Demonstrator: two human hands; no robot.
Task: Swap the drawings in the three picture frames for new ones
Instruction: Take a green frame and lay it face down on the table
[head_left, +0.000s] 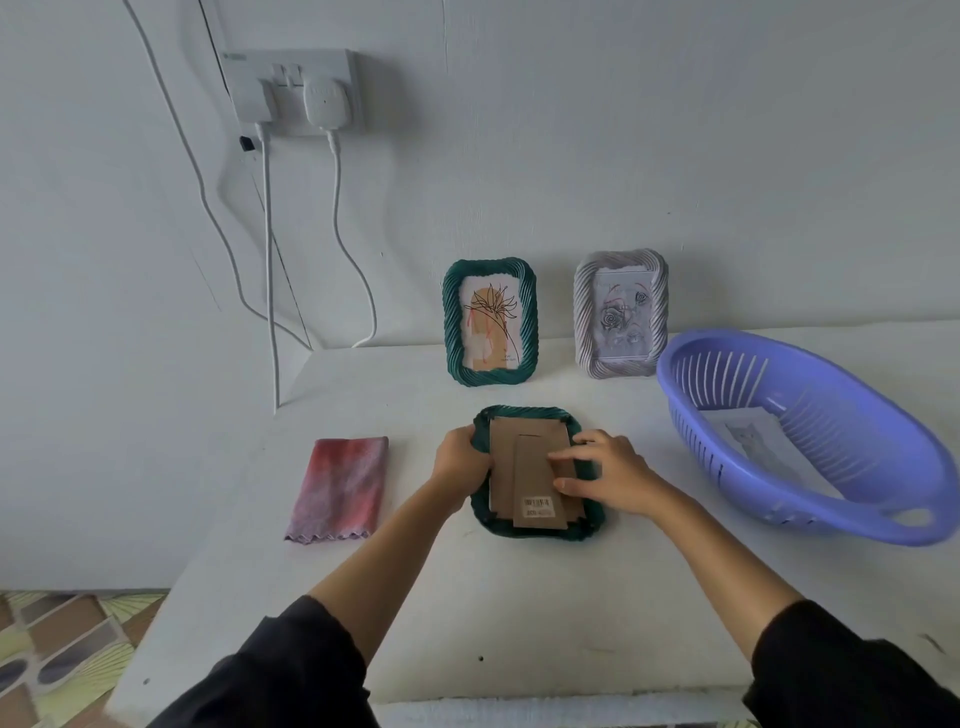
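Three wavy picture frames. Two propped upright against the wall (623, 156) at the back: a standing dark green wavy frame (451, 322) with a flower drawing (491, 322), and near it a pale grey wavy frame (584, 317) with a rose drawing (621, 317). Third one, a face-down dark green wavy frame (524, 413), flat on the white tabletop (519, 597), turned over to show its brown cardboard back (519, 452) and get at the drawing inside. Left hand (460, 457) curled round the left rim, gripping it, likely to stop any sliding. Right hand (608, 475) laid flat, fingers mostly straight, pressing on the cardboard, gripping nothing. Opening or closing the back: hard to tell. Off to the right, a purple plastic basket with slots (727, 379), holding a loose paper drawing (753, 436), close enough to reach. On the left, a folded pink and red cloth (340, 483), maybe for wiping.
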